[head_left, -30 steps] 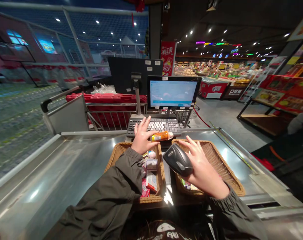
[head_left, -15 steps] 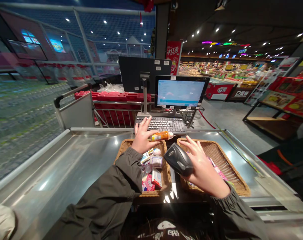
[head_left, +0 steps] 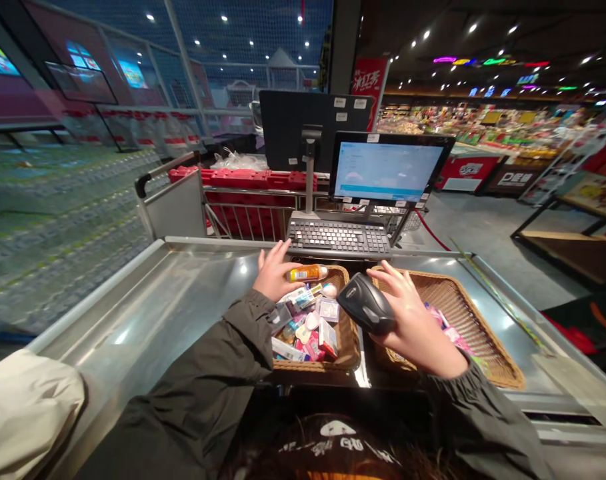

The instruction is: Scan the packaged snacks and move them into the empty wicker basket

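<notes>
The orange bottle, held in the left hand, has shifted from the keyboard's front edge to above the far end of the left wicker basket, so it now hangs over small packages. The right hand still grips a black barcode scanner, hiding part of the right wicker basket. The left sleeve covers the left basket's outer side; the lit monitor's text is illegible.
</notes>
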`<action>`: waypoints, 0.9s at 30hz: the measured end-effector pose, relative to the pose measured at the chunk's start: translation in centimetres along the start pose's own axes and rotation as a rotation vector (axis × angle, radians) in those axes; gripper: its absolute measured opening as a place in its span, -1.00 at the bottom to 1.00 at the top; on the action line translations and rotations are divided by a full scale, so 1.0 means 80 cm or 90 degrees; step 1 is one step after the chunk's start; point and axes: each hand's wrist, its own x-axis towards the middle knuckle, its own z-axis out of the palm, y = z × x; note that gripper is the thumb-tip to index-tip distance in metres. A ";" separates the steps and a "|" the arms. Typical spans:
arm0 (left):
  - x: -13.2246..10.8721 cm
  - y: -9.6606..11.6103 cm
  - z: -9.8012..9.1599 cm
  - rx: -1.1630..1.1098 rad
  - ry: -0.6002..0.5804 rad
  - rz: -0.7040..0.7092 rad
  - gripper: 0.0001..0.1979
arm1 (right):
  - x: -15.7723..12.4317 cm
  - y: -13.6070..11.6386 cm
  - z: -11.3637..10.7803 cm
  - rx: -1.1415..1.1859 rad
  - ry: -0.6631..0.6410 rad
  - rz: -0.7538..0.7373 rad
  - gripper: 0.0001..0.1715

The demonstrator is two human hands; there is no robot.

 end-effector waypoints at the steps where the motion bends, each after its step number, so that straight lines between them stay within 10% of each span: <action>1: -0.006 -0.007 0.001 0.001 -0.009 -0.008 -0.58 | 0.002 -0.001 0.003 0.002 -0.005 0.000 -0.51; 18: -0.089 -0.052 0.029 -0.055 -0.381 0.063 -0.55 | 0.023 -0.018 0.046 0.062 -0.036 0.019 -0.43; 27: -0.088 -0.046 0.019 -0.026 -0.426 0.127 -0.45 | 0.023 -0.025 0.054 0.063 -0.062 0.047 -0.47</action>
